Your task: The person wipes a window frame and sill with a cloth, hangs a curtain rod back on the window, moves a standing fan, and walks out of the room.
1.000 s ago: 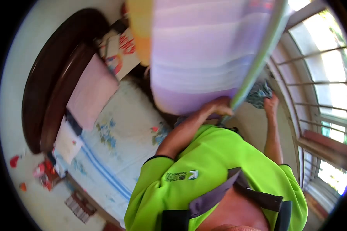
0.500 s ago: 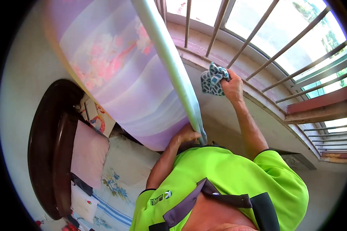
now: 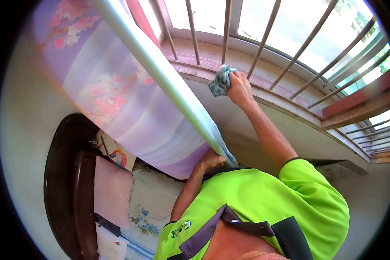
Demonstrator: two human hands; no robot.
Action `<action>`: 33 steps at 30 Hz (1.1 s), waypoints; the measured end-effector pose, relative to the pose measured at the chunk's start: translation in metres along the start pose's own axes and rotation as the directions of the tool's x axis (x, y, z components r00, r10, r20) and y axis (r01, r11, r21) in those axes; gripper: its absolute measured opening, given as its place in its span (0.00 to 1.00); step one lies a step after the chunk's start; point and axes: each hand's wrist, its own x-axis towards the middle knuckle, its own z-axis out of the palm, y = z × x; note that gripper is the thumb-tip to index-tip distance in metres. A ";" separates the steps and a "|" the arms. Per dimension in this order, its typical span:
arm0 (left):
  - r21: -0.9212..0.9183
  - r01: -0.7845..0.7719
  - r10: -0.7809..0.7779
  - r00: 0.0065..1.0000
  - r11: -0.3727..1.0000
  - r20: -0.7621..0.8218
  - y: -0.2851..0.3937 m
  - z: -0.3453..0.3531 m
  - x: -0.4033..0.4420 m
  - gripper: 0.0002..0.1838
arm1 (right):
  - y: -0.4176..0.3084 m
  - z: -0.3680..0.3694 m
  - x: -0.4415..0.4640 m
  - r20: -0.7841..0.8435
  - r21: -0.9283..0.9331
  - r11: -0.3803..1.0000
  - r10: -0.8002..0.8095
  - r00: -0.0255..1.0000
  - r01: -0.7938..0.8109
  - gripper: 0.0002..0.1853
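My right hand (image 3: 240, 88) is closed around a bunched teal and white patterned cloth (image 3: 221, 81). It is held at the edge of the window sill (image 3: 190, 70), just below the metal bars. Low in the middle, my left hand (image 3: 212, 161) is closed at the bottom of a lilac curtain (image 3: 130, 95) printed with pink blossoms. The curtain's pale folded edge runs down to that hand. Some of the left fingers are hidden, and the cloth is slightly blurred.
Metal bars (image 3: 264, 39) cross the window, with a reddish wooden frame piece (image 3: 364, 97) at the right. Behind the curtain stands a bed with a dark curved headboard (image 3: 58, 173) and a pink pillow (image 3: 112, 188). A grey ledge (image 3: 340, 170) juts from the wall at right.
My right hand has moved the cloth leftward along the sill, closer to the curtain. The left hand keeps its hold, while the whole view has shifted a little.
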 end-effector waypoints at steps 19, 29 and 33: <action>-0.064 0.001 0.001 1.000 0.998 0.030 -0.015 -0.008 -0.001 0.13 | -0.111 0.044 0.072 0.277 0.793 0.526 0.135 0.951 -0.306 0.23; -0.005 0.051 -0.051 0.997 0.999 0.049 0.002 -0.016 -0.007 0.14 | -0.205 0.055 0.202 -0.245 0.774 0.597 -0.026 0.969 0.212 0.26; 0.007 -0.170 0.168 0.981 0.985 0.094 -0.051 -0.020 0.006 0.15 | -0.232 0.054 0.232 -0.497 0.624 0.540 -0.283 0.820 0.565 0.31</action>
